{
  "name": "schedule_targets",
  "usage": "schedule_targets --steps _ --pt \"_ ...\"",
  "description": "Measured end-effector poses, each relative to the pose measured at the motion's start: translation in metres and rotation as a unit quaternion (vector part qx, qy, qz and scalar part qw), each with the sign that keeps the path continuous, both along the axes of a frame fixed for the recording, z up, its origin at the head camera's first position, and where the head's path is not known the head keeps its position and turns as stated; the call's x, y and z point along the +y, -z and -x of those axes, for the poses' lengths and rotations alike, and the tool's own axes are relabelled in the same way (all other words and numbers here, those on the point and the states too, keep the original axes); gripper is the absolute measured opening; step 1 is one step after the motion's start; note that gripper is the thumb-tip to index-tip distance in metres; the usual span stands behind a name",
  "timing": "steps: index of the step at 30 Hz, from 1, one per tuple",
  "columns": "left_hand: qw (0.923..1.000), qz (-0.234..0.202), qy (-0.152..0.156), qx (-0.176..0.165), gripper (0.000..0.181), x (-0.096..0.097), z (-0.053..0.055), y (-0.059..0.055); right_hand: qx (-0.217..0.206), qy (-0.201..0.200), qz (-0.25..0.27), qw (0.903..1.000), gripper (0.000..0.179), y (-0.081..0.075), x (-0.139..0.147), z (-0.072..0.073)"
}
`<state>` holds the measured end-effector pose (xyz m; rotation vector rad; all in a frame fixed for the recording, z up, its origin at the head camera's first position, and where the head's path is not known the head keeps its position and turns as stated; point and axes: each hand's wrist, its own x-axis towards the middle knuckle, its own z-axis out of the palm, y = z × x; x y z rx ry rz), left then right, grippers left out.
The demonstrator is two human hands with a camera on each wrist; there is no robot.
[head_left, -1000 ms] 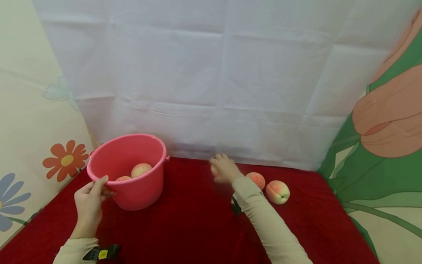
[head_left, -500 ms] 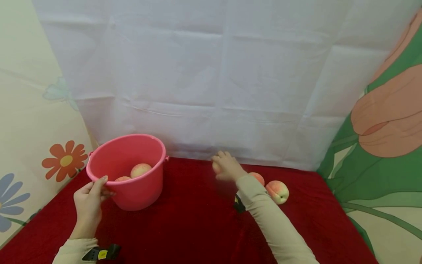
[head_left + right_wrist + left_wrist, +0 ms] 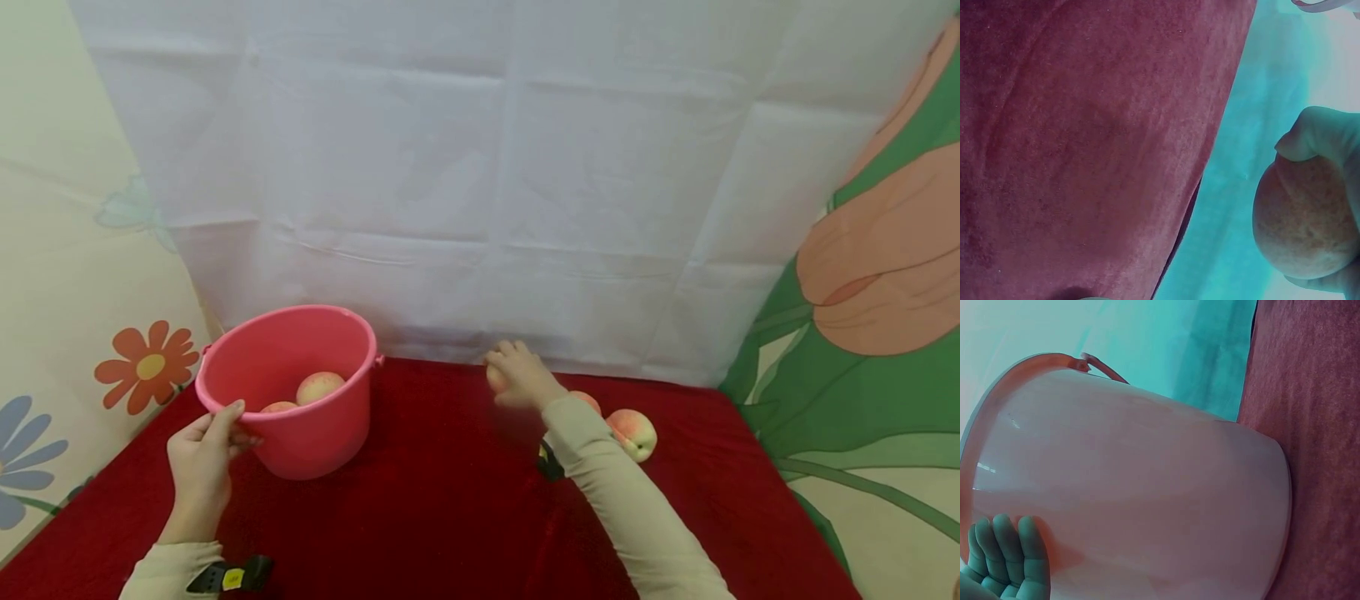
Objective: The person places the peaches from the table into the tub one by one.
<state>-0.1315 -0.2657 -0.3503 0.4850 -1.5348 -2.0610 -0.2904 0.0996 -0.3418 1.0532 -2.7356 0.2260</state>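
Observation:
At the left of the head view stands a pink bucket (image 3: 315,433), with two peaches inside; the clearer peach (image 3: 320,387) lies near the front wall. My left hand (image 3: 202,458) pinches the bucket's near rim, thumb over the edge and fingers against the outer wall, as the left wrist view shows. My right hand (image 3: 525,377) grips another peach (image 3: 1307,219) above the back of the cloth, thumb on one side and fingers on the other. Two more peaches lie on the cloth by the right forearm: a partly hidden peach (image 3: 587,401) and a paler peach (image 3: 633,433).
A dark red cloth (image 3: 420,517) covers the table. Behind it hangs a creased white sheet (image 3: 450,167). Flower-printed panels flank both sides, with an orange flower (image 3: 150,367) on the left. Each wrist wears a black strap (image 3: 231,575).
My right hand has shifted slightly right and up with its peach, and the forearm now covers more of the nearer peach on the cloth. The left hand and bucket stay put.

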Motion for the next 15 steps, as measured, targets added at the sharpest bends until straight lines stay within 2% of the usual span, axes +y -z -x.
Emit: schedule_targets --steps 11,15 --pt "0.9998 -0.012 -0.002 0.012 0.022 0.000 0.001 0.001 -0.011 -0.015 -0.009 0.9998 0.055 -0.017 -0.002 -0.005" --pt "0.9998 -0.012 0.004 0.014 0.023 0.000 0.002 0.000 0.010 -0.015 0.002 0.9998 0.056 -0.026 0.001 -0.003"
